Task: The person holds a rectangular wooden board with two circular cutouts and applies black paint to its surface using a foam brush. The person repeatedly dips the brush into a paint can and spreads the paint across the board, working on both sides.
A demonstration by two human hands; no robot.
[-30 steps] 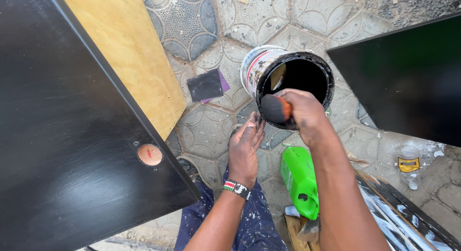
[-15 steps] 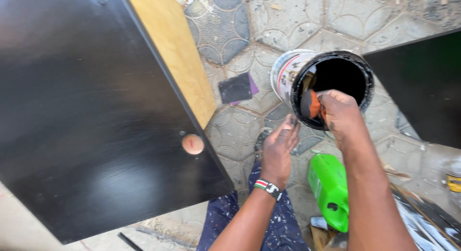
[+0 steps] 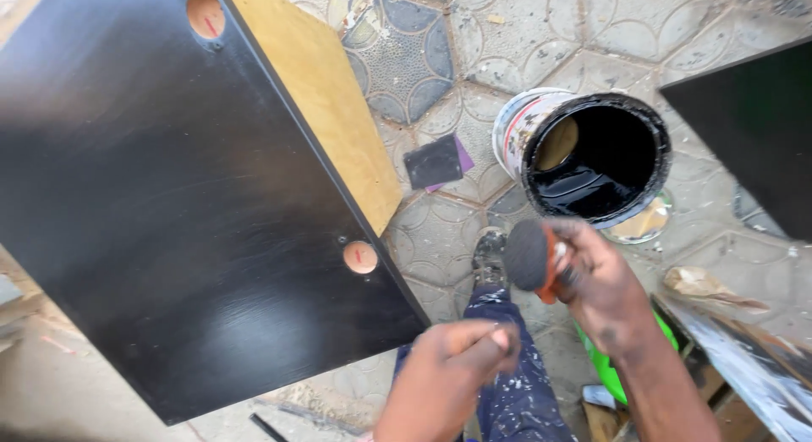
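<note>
My right hand [image 3: 596,277] grips a small paint roller [image 3: 529,256] with an orange handle and a black, paint-soaked head, held just below an open bucket [image 3: 584,150] of black paint. That bucket is tilted, its mouth facing me. My left hand [image 3: 457,357] hovers lower in the middle with its fingers curled closed, and I see nothing in it. To the left a large black-painted board [image 3: 169,214] with two round holes lies over a bare plywood sheet [image 3: 317,87].
A patterned tile floor [image 3: 541,36] lies beneath. A dark square of sandpaper [image 3: 433,163] sits between board and bucket. Another black panel [image 3: 753,129] is at right. A green container [image 3: 605,366] and a paint-streaked board [image 3: 753,366] sit at lower right. My paint-spattered trouser leg [image 3: 507,366] is below.
My right hand has drawn the roller out of the bucket and down toward me. My left hand has dropped lower and closed. The view has shifted, showing more of the black board.
</note>
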